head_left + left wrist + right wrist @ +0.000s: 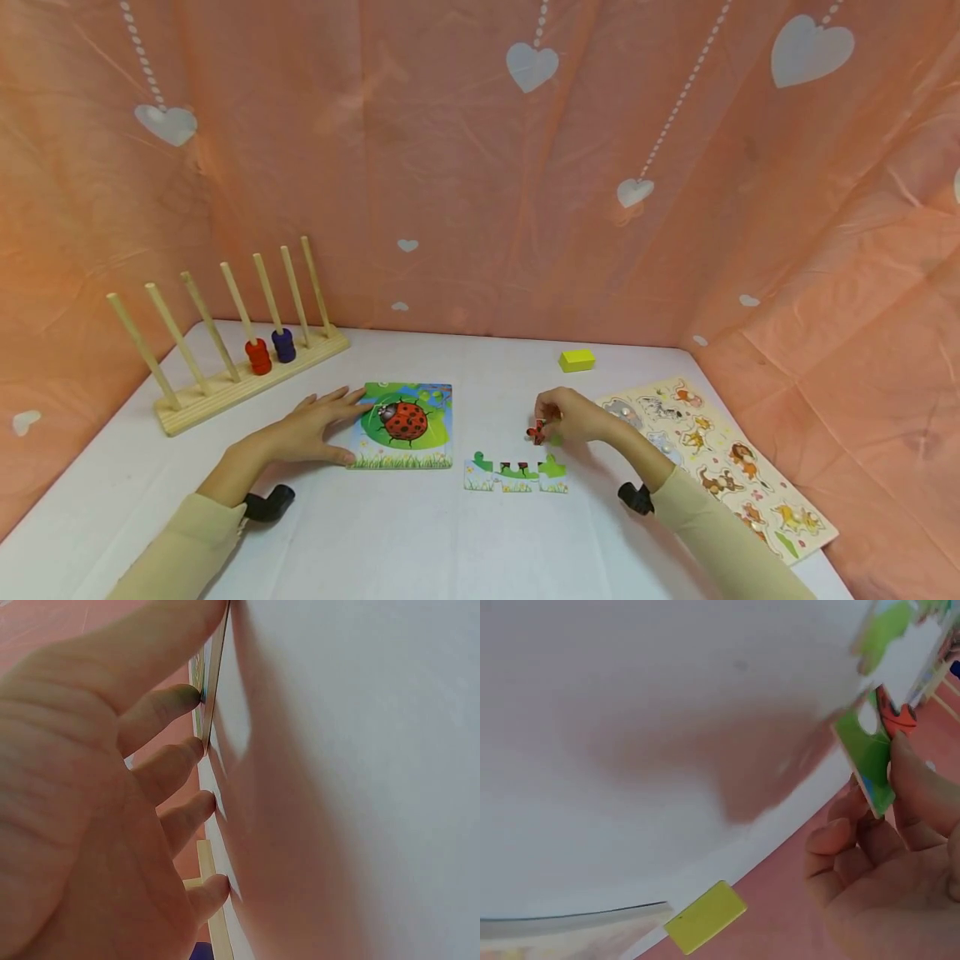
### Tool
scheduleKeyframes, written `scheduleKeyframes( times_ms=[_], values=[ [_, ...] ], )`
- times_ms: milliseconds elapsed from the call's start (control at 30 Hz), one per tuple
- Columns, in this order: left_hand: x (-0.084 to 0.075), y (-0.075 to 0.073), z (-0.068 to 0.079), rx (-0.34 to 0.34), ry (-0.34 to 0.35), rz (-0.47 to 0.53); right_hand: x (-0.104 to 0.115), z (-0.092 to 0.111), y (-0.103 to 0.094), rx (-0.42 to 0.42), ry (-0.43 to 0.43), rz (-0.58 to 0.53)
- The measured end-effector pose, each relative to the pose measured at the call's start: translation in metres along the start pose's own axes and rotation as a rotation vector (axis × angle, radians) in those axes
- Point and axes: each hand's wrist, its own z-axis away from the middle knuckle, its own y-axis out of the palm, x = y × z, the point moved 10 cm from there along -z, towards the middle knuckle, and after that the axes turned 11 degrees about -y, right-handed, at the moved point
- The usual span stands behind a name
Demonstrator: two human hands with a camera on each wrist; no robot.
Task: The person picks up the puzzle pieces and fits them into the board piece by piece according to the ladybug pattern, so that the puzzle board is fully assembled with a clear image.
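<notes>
My left hand [318, 425] lies at the left edge of a square ladybug picture board [435, 442], fingers spread and fairly straight. In the left wrist view the thumb and fingertips [196, 696] touch the board's edge. Further right, my right hand [573, 417] pinches a jigsaw piece [870, 754] between thumb and fingers. Green, blue and red with black show on what it holds; the fingers hide part. Just below it on the table, three bottom-row jigsaw pieces [478, 478] with grass and green leaf lie side by side, close together.
At the back left stands a wooden peg rack [217, 392] with red beads [258, 357] and blue beads [283, 345]. A yellow block [577, 360] sits near the back edge. An animal peg puzzle board [720, 450] lies at the right, under the right forearm.
</notes>
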Motion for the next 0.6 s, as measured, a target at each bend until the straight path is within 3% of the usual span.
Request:
scheduleKeyframes(
  times_ms=[267, 600],
  values=[
    [0.0, -0.001, 0.001, -0.003, 0.005, -0.005, 0.022, -0.04, 0.004, -0.011, -0.07, -0.082],
    [0.001, -0.001, 0.0, -0.005, 0.021, -0.001, 0.056, -0.105, 0.037, -0.005, -0.173, -0.156]
  ],
)
